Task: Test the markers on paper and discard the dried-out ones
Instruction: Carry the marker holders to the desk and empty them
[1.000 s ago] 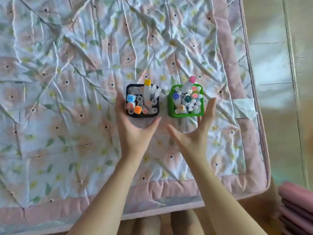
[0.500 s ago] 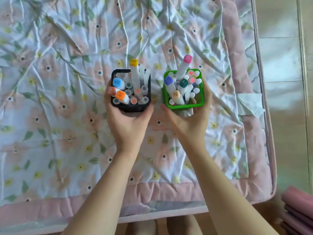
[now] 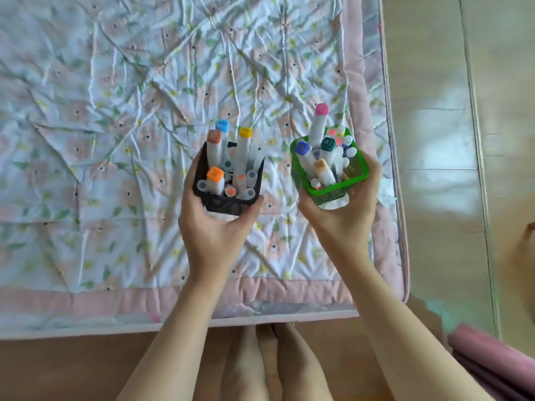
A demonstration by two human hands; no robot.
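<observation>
My left hand [image 3: 212, 227] grips a black mesh holder [image 3: 223, 202] from below, lifted above the bed. It holds several white markers with coloured caps, among them an orange-capped marker [image 3: 214, 175] and a yellow-capped marker [image 3: 244, 140]. My right hand [image 3: 344, 215] grips a green mesh holder [image 3: 330, 191], also lifted and apart from the black one. Several more markers stand in it, and a tall pink-capped marker [image 3: 320, 117] sticks up highest. No paper is in view.
A wrinkled floral quilt [image 3: 115, 140] with a pink border covers the bed beneath both holders. Its near edge runs across the bottom and its right edge lies close to the green holder. Pale floor [image 3: 448, 140] lies to the right. Folded pink fabric [image 3: 498, 360] sits at the bottom right.
Both hands closed on the holders and lifted them off the quilt. The holders now tilt toward me and sit farther apart than before.
</observation>
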